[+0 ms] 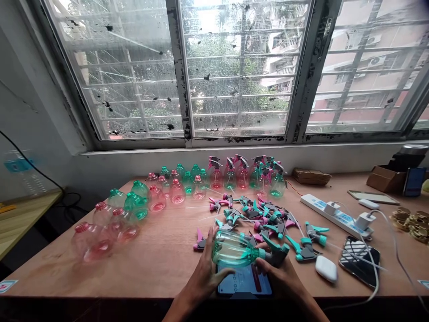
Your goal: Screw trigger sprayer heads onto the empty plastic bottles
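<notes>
A clear green spray bottle [231, 248] lies on its side in the air between my hands, its neck pointing right. Around the base of the bottle, my left hand [209, 268] is closed. My right hand [273, 268] grips the neck end, where a grey and teal trigger sprayer head [276, 251] sits on the bottle; whether it is fully screwed down I cannot tell. Below the bottle a lit phone [244, 284] is partly covered by my hands. Just beyond lies a pile of loose pink and teal trigger heads [259, 212].
Headless pink bottles [92, 243] and green bottles [136, 201] stand at the left and back. Several bottles with heads [242, 174] line the window side. To the right are a power strip [335, 214] with white cables, a white case [326, 269] and a dark phone [359, 260].
</notes>
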